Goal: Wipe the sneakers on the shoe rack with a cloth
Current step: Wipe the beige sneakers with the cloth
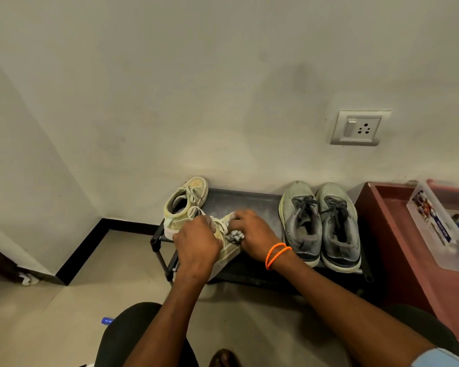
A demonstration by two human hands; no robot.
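Observation:
A low black shoe rack (244, 202) stands against the wall. On its left end a pale yellow sneaker (186, 200) sits upright. A second pale yellow sneaker (229, 247) lies between my hands near the rack's front. My left hand (196, 239) grips this sneaker from the left, covering much of it. My right hand (252, 231), with orange bands at the wrist, holds a bunched grey cloth (235, 236) against the sneaker's upper. A pair of grey running shoes (321, 221) stands on the rack's right half.
A dark red cabinet (392, 234) stands right of the rack with a clear plastic box (440, 229) on it. A wall socket (359, 128) is above the grey shoes. Tiled floor lies to the left, with a blue bottle cap (107, 320) near my knee.

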